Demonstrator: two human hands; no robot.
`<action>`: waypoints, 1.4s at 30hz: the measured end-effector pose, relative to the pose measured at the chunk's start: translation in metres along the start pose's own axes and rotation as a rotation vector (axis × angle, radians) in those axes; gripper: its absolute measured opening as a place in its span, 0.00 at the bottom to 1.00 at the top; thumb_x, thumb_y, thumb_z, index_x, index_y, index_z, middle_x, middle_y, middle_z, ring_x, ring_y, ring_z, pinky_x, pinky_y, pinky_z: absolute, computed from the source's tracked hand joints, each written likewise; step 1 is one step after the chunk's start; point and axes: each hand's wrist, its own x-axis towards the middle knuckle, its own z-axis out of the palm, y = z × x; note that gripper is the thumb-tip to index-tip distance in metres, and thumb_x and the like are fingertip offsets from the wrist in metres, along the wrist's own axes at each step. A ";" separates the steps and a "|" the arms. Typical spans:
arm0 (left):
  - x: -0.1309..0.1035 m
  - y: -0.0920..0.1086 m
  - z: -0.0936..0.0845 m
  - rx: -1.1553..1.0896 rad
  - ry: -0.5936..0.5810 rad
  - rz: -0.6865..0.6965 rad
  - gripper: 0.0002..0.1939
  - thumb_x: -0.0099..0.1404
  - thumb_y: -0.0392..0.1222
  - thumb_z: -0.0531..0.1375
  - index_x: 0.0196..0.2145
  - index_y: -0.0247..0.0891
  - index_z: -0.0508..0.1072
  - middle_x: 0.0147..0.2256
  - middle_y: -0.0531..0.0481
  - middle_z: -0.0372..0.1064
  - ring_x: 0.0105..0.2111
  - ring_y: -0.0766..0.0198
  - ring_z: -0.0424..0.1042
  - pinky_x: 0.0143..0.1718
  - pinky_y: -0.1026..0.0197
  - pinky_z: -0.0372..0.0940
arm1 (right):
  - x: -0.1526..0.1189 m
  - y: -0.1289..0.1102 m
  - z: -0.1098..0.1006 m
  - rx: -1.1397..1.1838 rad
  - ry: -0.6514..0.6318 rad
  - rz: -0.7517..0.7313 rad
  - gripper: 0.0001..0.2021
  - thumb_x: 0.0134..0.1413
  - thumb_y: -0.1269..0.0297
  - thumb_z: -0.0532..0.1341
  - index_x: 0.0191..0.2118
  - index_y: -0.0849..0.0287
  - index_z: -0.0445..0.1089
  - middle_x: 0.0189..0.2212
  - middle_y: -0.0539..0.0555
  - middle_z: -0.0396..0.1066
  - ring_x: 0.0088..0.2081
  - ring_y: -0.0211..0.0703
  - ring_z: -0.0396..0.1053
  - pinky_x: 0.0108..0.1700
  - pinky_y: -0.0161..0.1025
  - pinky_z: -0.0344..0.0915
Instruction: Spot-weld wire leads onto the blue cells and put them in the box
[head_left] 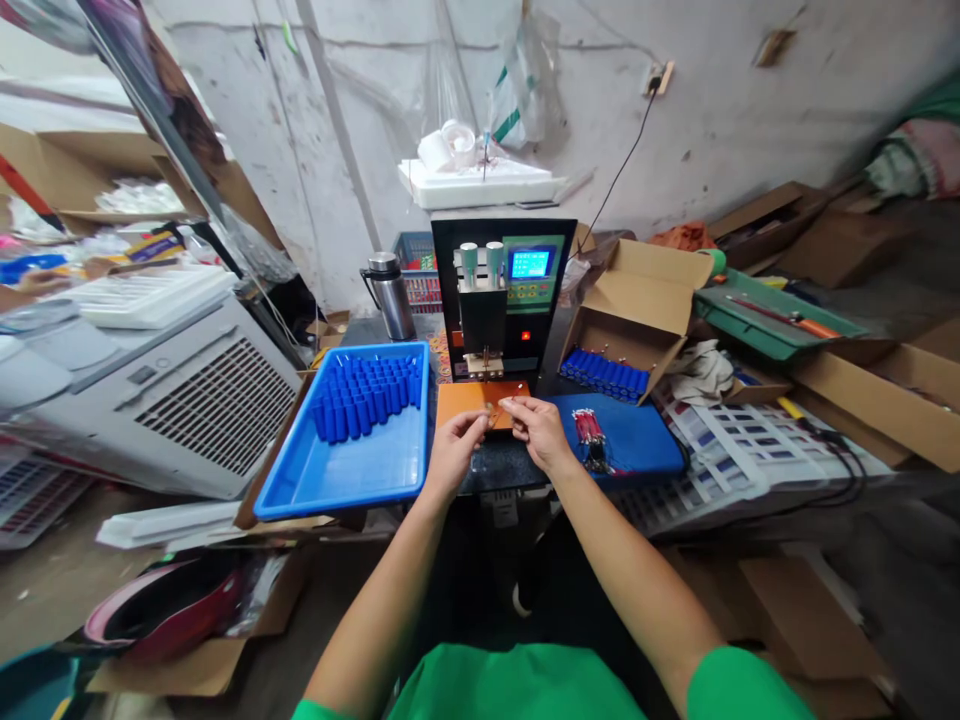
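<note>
A blue tray [352, 470] of upright blue cells [365, 397] is being kept left of the spot welder [501, 296]. At its orange plate [469, 402], a small piece [496, 412], too small to identify, is being pinched between left hand [452, 452] and right hand [537, 430], fingers nearly closed.

- The scene is viewed from a single camera worn on the head, aimed forward and down.
- The left hand [452, 452] and right hand [537, 430] are seen near the frame's centre, with both forearms rising from the lower edge.
- The machine [501, 296] is faced squarely, close by, just beyond the hands.
- The wall [750, 110] behind is taken in across the top; clutter is bent toward both sides.
- No second view is provided, so nothing is shared.
</note>
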 end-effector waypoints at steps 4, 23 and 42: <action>-0.005 -0.011 0.002 -0.003 -0.023 0.012 0.22 0.51 0.56 0.69 0.34 0.34 0.79 0.29 0.48 0.75 0.25 0.68 0.66 0.28 0.64 0.60 | -0.004 0.004 0.003 0.021 -0.025 0.033 0.15 0.36 0.56 0.73 0.26 0.61 0.75 0.17 0.44 0.57 0.19 0.29 0.49 0.19 0.30 0.40; -0.026 -0.019 -0.018 0.263 0.021 0.193 0.12 0.63 0.49 0.62 0.34 0.37 0.75 0.33 0.48 0.74 0.35 0.61 0.72 0.40 0.60 0.64 | -0.010 0.023 -0.007 -0.388 -0.129 -0.157 0.16 0.45 0.50 0.66 0.27 0.59 0.71 0.21 0.51 0.69 0.24 0.40 0.64 0.29 0.37 0.63; 0.104 -0.004 -0.119 1.667 -0.108 0.367 0.23 0.59 0.34 0.61 0.53 0.38 0.69 0.50 0.36 0.67 0.50 0.45 0.62 0.49 0.47 0.56 | 0.034 0.040 -0.021 -0.389 0.047 -0.206 0.18 0.42 0.47 0.66 0.26 0.60 0.71 0.20 0.52 0.69 0.22 0.38 0.62 0.25 0.36 0.60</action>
